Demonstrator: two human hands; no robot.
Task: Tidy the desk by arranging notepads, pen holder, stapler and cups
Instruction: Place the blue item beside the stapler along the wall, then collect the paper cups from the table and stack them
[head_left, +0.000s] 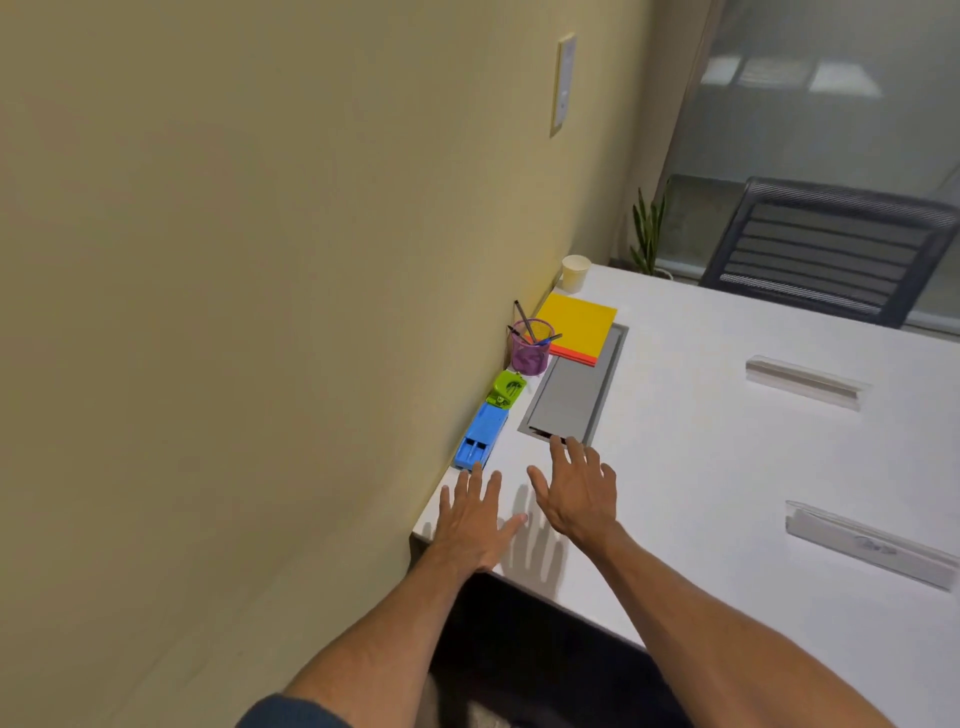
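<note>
Stapler (480, 436), pen holder (531, 348), notepads (576, 327) and cup (575, 273) line the wall (260, 312), I judge to free the desk (727, 441); my left hand (470, 512) and right hand (579, 499) are spread, holding nothing, near the stapler

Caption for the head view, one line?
Open left hand and right hand at the desk edge; along the wall stand blue stapler, green tool, pen holder, notepads, cup.

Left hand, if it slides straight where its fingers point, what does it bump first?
Probably the blue stapler. The left hand is open over the desk, fingers aimed at the stapler's near end; the gap looks tiny, but depth is unclear.
</note>
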